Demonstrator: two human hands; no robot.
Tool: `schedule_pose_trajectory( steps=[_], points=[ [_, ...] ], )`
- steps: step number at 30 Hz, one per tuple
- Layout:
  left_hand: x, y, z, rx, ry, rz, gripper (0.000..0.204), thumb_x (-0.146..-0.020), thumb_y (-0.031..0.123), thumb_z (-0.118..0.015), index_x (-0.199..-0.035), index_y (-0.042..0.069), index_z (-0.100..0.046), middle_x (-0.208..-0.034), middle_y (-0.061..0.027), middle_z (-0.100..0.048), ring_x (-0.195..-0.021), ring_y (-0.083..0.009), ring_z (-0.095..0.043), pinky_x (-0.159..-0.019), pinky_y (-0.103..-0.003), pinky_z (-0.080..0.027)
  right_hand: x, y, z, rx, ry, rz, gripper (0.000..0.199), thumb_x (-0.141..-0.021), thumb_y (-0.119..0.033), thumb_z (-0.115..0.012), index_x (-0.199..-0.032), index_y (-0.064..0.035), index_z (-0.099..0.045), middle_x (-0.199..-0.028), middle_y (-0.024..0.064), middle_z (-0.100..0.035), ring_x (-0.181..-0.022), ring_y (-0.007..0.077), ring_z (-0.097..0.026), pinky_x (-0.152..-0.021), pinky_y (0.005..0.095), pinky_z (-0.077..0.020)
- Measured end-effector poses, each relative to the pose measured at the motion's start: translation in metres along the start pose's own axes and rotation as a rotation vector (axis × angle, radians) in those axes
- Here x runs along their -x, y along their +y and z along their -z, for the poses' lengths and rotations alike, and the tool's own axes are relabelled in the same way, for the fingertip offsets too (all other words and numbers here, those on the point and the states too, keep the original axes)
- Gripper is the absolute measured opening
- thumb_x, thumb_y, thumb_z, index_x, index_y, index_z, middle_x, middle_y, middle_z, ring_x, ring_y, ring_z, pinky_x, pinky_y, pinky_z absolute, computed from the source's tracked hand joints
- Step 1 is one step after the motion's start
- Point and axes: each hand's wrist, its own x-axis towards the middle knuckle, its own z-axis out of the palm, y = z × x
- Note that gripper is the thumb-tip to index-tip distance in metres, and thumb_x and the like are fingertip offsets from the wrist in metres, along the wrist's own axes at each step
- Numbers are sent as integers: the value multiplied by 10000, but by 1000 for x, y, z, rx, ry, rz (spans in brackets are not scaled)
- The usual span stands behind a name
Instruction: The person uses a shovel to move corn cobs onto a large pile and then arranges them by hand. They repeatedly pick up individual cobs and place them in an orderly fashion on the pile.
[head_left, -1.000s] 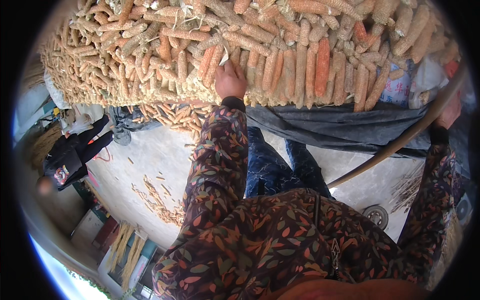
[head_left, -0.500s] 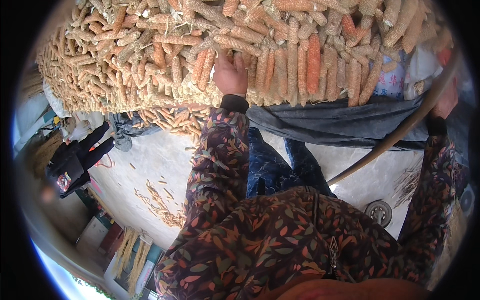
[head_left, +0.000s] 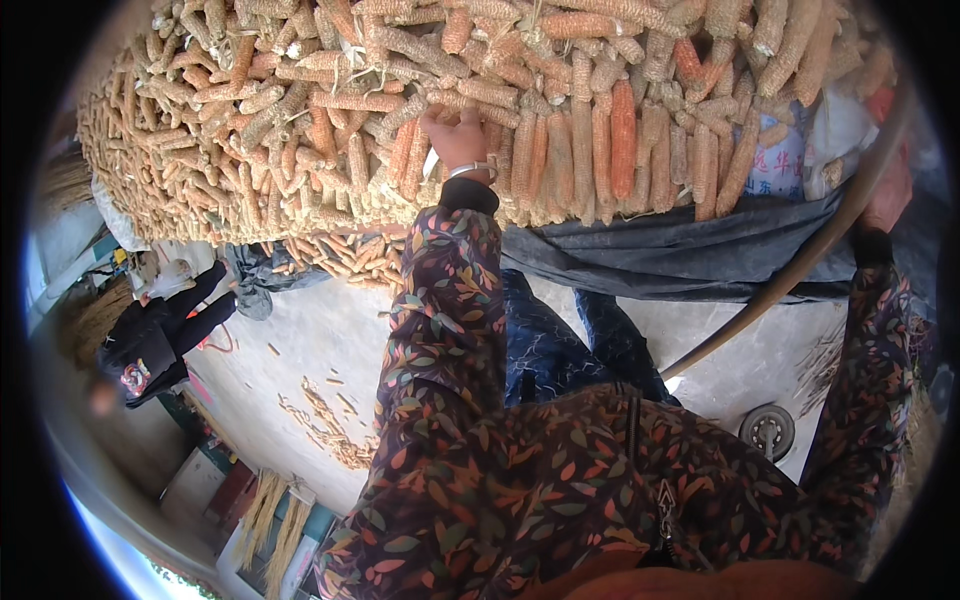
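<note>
My left hand (head_left: pixel 458 143) reaches into the front of a big stack of dried corn cobs. Its bent fingers close on the left end of a pale corn cob (head_left: pixel 490 113) lying crosswise; the fingertips are partly hidden among the cobs. A pale bracelet (head_left: pixel 470 169) circles that wrist. Orange-red corn cobs (head_left: pixel 404 150) stand just left of the hand, and a row of upright cobs (head_left: pixel 582 160) continues to its right. At the far right, my right hand (head_left: pixel 888 195) is beside a slanting wooden pole (head_left: pixel 795 272). The pole and blur hide its fingers.
Dark sheeting (head_left: pixel 680 252) hangs below the stack. White printed sacks (head_left: pixel 782 160) show under the cobs at right. Loose cobs (head_left: pixel 330 425) lie on the concrete floor (head_left: pixel 270 370). A small wheel (head_left: pixel 767 430) is at lower right. Another person (head_left: pixel 150 345) in dark clothes stands at left.
The view has shifted slightly, so the stack sits lower. My left hand has turned at the same spot, showing the bracelet. My right hand stays by the pole.
</note>
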Motion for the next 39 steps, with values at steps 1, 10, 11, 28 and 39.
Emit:
schedule_pose_trajectory(
  steps=[1,10,11,28,39],
  points=[
    [0,0,-2,58,16,16,574,-820,57,-775,-1262,17,-411,-944,-135,-625,-722,-199,-618,-660,-323,-527,1,3,0,11,3,6,298,-883,-306,-585,-1096,-104,-637,-1172,165,-634,-1051,422,-603,-886,500,-476],
    [28,43,5,-23,-62,31,371,-787,39,-705,-1132,41,-571,-842,-87,-625,-699,-181,-611,-621,-331,-505,-2,19,3,43,-57,22,314,-889,-321,-575,-1099,-96,-639,-1136,166,-645,-1039,420,-607,-888,501,-471],
    [35,45,17,-235,-116,-87,383,-778,53,-705,-1142,55,-584,-868,-102,-636,-734,-215,-624,-648,-356,-515,-4,15,-1,35,-54,31,319,-889,-324,-576,-1104,-96,-639,-1138,165,-645,-1043,417,-606,-893,498,-469],
    [70,12,48,-979,-236,-674,218,-776,87,-640,-992,98,-670,-939,-145,-611,-949,-344,-605,-837,-444,-500,-17,17,-22,119,-81,126,401,-896,-363,-590,-1189,-93,-630,-1175,142,-652,-1120,356,-599,-973,461,-435],
    [70,27,41,-916,-135,-651,213,-867,206,-665,-1039,88,-703,-1017,-159,-652,-952,-379,-628,-833,-484,-519,-2,27,-13,204,-253,-12,456,-900,-388,-599,-1244,-91,-624,-1199,128,-657,-1169,316,-594,-1024,437,-414]
  ],
)
